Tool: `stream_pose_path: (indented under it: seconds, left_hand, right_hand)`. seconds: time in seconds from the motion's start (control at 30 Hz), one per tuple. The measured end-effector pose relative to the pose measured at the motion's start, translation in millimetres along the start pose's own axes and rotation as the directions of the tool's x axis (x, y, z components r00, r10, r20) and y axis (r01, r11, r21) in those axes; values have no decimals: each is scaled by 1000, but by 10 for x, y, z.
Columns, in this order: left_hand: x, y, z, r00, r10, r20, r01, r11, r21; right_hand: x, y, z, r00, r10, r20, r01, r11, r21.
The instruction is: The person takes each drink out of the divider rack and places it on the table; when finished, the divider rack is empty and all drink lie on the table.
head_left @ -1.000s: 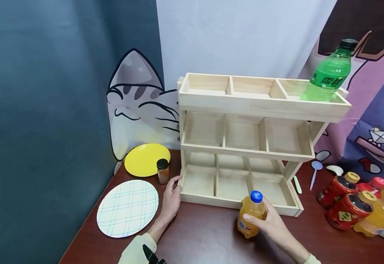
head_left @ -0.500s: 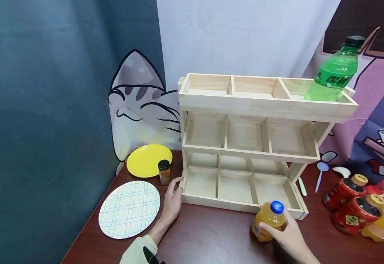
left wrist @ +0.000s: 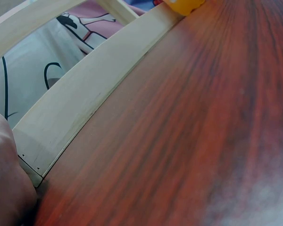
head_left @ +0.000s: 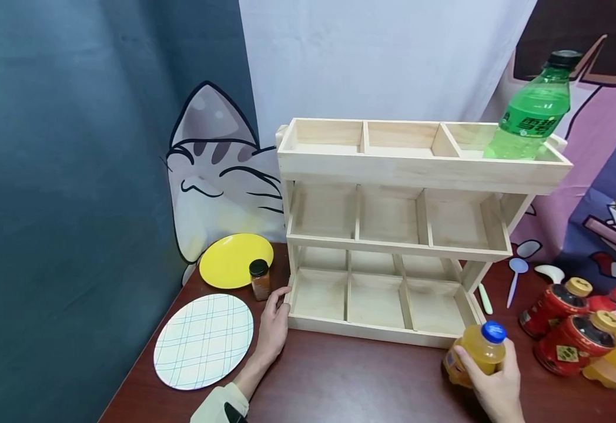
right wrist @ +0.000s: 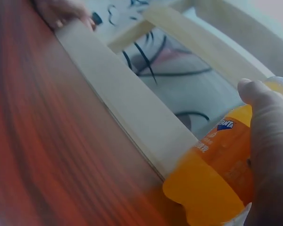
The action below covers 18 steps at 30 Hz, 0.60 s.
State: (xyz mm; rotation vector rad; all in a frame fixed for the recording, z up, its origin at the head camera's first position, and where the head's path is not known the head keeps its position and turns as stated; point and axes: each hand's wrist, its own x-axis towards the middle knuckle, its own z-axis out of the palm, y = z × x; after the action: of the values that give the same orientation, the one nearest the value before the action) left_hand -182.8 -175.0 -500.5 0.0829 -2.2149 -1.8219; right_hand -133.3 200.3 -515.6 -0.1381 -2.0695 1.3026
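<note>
My right hand [head_left: 498,390] grips a small orange soda bottle [head_left: 474,353] with a blue cap, at the front right corner of the wooden shelf rack [head_left: 363,331]. In the right wrist view the thumb lies along the tilted bottle [right wrist: 221,165], whose orange label reads Fanta. My left hand [head_left: 273,332] holds the left end of the rack's bottom tier, fingers bent at its edge. A green soda bottle [head_left: 532,114] with a black cap leans in the top tier's right compartment. The other compartments hold nothing.
Several red and orange drink bottles [head_left: 575,346] stand at the right. Behind them lie a blue spoon [head_left: 517,267] and a white spoon [head_left: 550,272]. To the left are a checked plate [head_left: 204,343], a yellow plate [head_left: 228,258] and a black-lidded spice jar [head_left: 260,281].
My right hand has carried the orange soda bottle rightward along the rack's front to its right corner. The left hand stays at the rack's left end.
</note>
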Motion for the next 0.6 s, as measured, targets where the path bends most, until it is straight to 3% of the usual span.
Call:
stream_pose_path:
  seconds: [0.07,0.13,0.27,0.47,0.6]
  left_hand:
    - [-25,7,1,1000,-6,1,6,1000,9]
    - [-63,-1,5,1000,-16,9,15,1000,10]
    - [-151,-51,3,1000,-24,16,24,1000,11]
    - [-179,-55,-30,1000,-20,-3,20,1000,8]
    - [-147,-39,-25,1000,-14,8,14,1000,0]
  right_hand:
    - [26,28,-68,998,43,-38,-45,998,-40]
    - [39,37,-151,988,135,-70,-141,985,-104]
    - [57,86,-341,946,299,-122,-318,927,-197]
    - [173,246,-549,939,271,-209,-307,937,-164]
    - [255,333,-664,915,276,-294,-351,905,-242]
